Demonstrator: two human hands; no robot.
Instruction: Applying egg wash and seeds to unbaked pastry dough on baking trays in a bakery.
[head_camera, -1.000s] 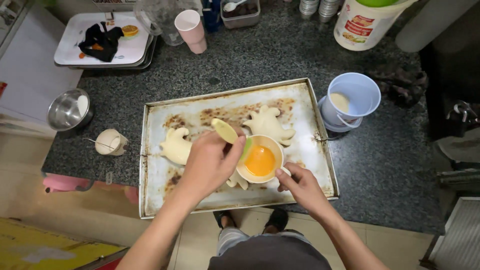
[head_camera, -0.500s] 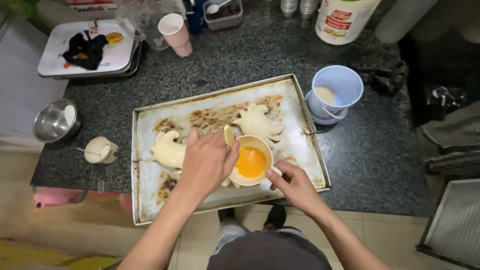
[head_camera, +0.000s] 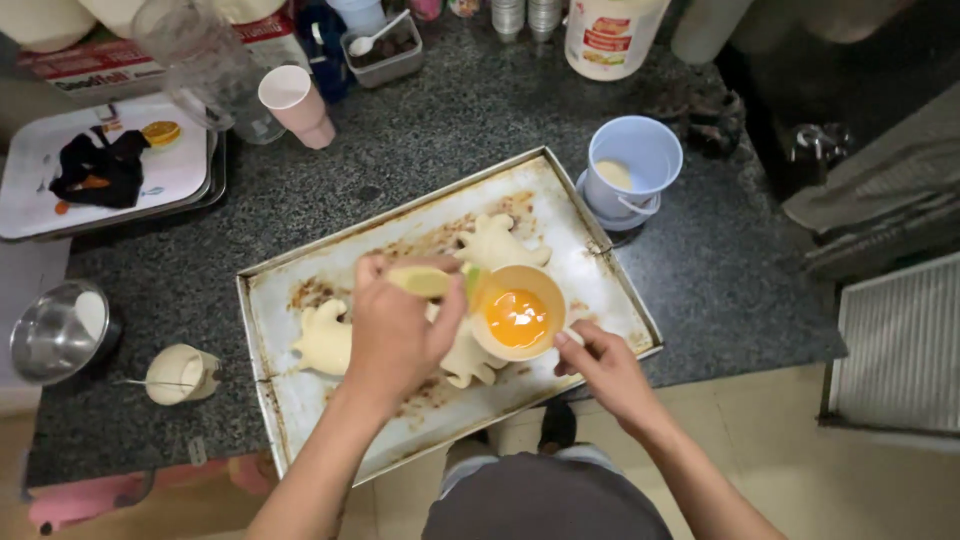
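The left hand (head_camera: 400, 335) grips a pale green brush (head_camera: 430, 282) angled toward the small bowl of beaten egg (head_camera: 518, 315); the right hand (head_camera: 605, 370) pinches the bowl's rim, steadying it over the baking tray (head_camera: 330, 420) beside the dough shapes (head_camera: 325, 340).

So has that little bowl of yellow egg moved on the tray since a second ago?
No. The bowl sits at the same spot on the baking tray, just below the upper dough piece. The right hand steadies it; only the camera shifted.

Stained matt metal baking tray (head_camera: 300, 400); speckled polished stone counter (head_camera: 460, 130); glossy egg yolk (head_camera: 516, 318); smooth plastic bowl (head_camera: 500, 352).
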